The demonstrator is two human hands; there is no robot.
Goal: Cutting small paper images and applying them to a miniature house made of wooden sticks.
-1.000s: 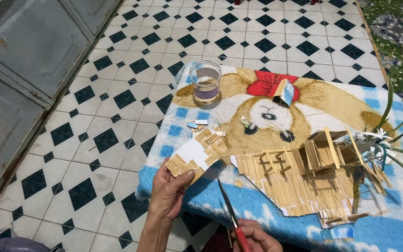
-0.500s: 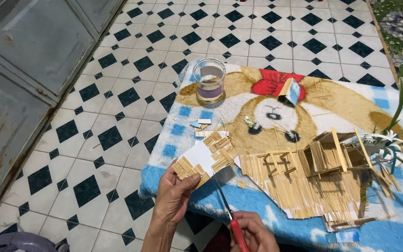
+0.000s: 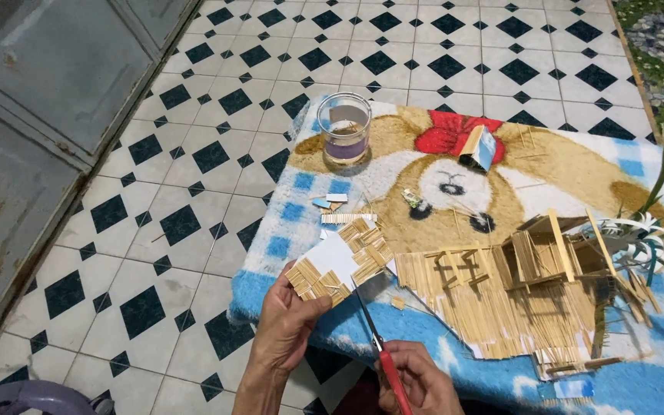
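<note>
My left hand (image 3: 286, 327) holds a white card (image 3: 333, 257) partly covered with short wooden sticks, gripping its near left corner. My right hand (image 3: 416, 380) grips red-handled scissors (image 3: 374, 342) whose blades point up at the card's near edge. Both are at the near edge of a plush mat (image 3: 501, 192) with a bear picture. To the right lies a model house of thin sticks (image 3: 532, 284), with a flat stick sheet and a small raised hut.
A glass jar (image 3: 344, 129) with purple liquid stands at the mat's far left corner. A small box (image 3: 478, 147) sits on the red bow. Loose stick pieces (image 3: 343, 217) lie beside the card. Green plant leaves (image 3: 659, 223) reach in at right. Black-and-white floor tiles (image 3: 194, 154) surround the mat.
My left hand has shifted the card slightly and my right hand with the scissors has risen further into view, the blades closing in on the card's edge.
</note>
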